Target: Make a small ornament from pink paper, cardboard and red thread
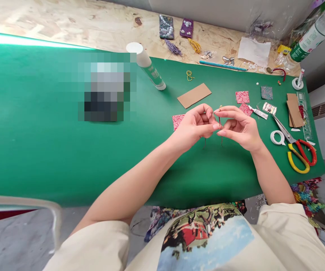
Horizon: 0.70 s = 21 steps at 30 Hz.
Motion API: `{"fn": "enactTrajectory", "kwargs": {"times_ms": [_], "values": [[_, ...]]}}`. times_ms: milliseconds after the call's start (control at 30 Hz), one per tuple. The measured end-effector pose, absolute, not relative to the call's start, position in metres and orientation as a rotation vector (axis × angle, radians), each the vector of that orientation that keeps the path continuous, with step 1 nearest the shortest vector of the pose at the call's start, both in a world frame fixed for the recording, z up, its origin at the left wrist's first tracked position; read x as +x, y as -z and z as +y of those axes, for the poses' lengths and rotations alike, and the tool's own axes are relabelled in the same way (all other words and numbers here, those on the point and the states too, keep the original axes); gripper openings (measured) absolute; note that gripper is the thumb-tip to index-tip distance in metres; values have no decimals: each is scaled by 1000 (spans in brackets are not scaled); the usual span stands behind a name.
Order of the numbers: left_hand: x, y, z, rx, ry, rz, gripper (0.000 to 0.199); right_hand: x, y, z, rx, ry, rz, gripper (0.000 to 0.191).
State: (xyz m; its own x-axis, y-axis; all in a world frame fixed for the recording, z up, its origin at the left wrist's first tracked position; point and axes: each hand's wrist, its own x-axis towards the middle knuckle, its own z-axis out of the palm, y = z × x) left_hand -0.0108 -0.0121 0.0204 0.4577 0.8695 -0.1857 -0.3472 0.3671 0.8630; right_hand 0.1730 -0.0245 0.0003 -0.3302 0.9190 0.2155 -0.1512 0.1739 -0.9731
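Over the green table top [66,158], my left hand [197,124] and my right hand [237,126] meet, fingertips almost touching. Between them runs a thin dark red cord [219,120]; its ends dangle below the fingers. Both hands are closed in a pinch on the cord. A pink patterned fabric square [177,121] lies partly hidden under my left hand. Just beyond the hands is a brown cardboard strip [194,95]. To the right of my right hand lie more pink fabric squares [241,97] and a small white tube [258,112].
Scissors [295,145] with red and yellow handles lie at the right, beside a white tape roll [277,137] and cardboard pieces [294,110]. A glue bottle [151,71] stands at the back. Behind are beaded pouches [166,27], a blue pencil [223,65] and a plastic bottle [309,41].
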Motion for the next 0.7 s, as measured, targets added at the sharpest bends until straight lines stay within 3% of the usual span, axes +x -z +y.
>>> {"fn": "enactTrajectory", "kwargs": {"times_ms": [533,700], "values": [[-6,-23,-13,776,-898,832,57,174,-2,-29,-840,-1011,-1664,45],[-7,-22,-12,769,-890,837,58,174,-8,-28,-876,-903,-1674,28]]}}
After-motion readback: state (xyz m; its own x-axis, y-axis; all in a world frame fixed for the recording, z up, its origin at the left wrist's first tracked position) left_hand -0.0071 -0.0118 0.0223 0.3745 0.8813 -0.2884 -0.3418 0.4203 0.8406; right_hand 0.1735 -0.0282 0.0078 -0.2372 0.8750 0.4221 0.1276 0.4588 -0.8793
